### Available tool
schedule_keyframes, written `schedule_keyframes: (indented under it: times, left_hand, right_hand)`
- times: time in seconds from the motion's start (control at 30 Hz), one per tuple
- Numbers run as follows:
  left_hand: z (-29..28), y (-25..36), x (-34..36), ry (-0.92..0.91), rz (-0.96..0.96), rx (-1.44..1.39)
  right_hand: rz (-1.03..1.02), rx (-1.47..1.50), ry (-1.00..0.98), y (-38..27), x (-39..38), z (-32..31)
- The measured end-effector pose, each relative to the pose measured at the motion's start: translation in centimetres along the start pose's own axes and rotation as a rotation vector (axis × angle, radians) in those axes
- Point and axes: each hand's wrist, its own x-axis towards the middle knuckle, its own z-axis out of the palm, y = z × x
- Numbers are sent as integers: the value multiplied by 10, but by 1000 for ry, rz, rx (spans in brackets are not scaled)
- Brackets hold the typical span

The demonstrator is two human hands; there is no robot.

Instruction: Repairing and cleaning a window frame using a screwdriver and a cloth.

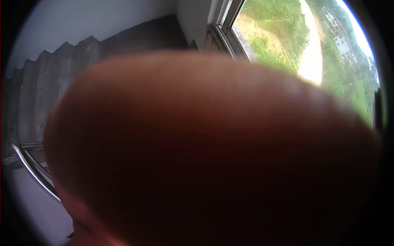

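A finger of what looks like my right hand point(197, 106) is right up against the lens and fills most of the head view. Its rounded end lies toward the left, and it runs out to the right edge. The skin is blurred and falls into deep shadow lower down. At the lower left a second reddish bit of skin shows, too unclear to place. Whether this hand holds anything is hidden. My left hand cannot be made out.
Grey stairs point(39, 88) with a stepped edge run along the left beside a pale wall point(123, 16). A shiny metal handrail point(35, 174) curves at the lower left. At the upper right, a window frame point(230, 28) borders a view of greenery, a pale road and distant buildings.
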Motion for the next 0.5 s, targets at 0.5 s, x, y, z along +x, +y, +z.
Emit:
schedule_keyframes:
  times: [0.5]
  left_hand:
    - [20, 23, 9, -214, 320, -720]
  right_hand:
    - [-66, -57, 108, -17, 4, -30]
